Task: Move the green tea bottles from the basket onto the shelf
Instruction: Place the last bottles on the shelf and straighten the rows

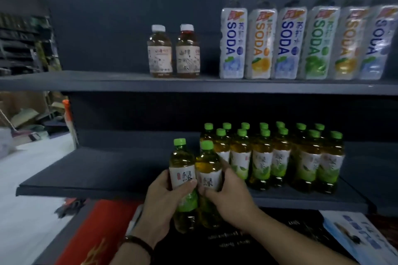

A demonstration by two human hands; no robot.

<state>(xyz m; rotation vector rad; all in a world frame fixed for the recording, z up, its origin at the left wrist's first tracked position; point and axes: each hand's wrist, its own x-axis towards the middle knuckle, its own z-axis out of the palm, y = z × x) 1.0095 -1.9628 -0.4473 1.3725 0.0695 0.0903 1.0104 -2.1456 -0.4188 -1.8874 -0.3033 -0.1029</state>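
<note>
Each hand's fingers [189,185] clasping a green tea bottle [183,170], stocked bottles [280,157] crowding right, shelf [97,170]

Green tea bottles [261,157]: bright green caps, yellow-amber liquid, white labels fading to green leaf print. Two small bottles [173,51] above: white caps, brown liquid, pale pink-beige labels with dark marks. Soda bottles [301,43]: white wraps, lettering blue, orange, green, matching fruit prints. Shelf [97,168] dark grey.
</note>
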